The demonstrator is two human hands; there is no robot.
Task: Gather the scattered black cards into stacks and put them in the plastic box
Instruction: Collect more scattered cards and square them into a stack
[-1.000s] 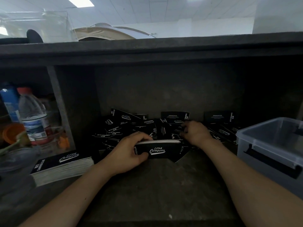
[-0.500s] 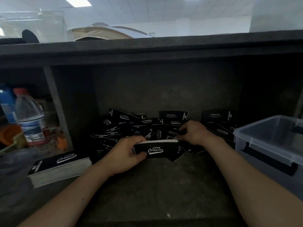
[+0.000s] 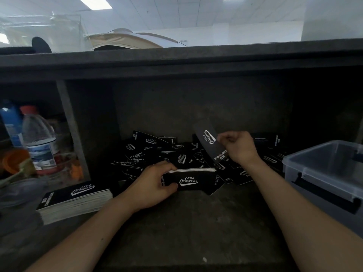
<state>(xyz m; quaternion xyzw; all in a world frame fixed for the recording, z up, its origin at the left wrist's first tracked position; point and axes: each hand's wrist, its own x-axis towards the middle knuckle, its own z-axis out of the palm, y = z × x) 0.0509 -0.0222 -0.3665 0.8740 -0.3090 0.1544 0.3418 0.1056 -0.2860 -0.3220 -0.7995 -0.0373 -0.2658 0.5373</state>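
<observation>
Several loose black cards (image 3: 149,152) with white "Club Camping" lettering lie in a heap at the back of the dark shelf. My left hand (image 3: 155,183) grips a small stack of cards (image 3: 193,178) by its left end, in front of the heap. My right hand (image 3: 239,147) pinches a single black card (image 3: 209,143) and holds it tilted above the heap. A thick finished stack (image 3: 75,200) lies on the shelf at the front left. The clear plastic box (image 3: 322,173) stands at the right with no lid on.
A shelf divider (image 3: 70,130) separates a left compartment holding a water bottle (image 3: 38,138), a blue container and an orange object (image 3: 12,160). The dark countertop edge (image 3: 176,57) overhangs the shelf. Bare shelf floor (image 3: 186,232) lies between my forearms.
My right hand has lifted out of the heap with one card pinched in it, raised above the pile. My left hand has kept its hold on the small stack.
</observation>
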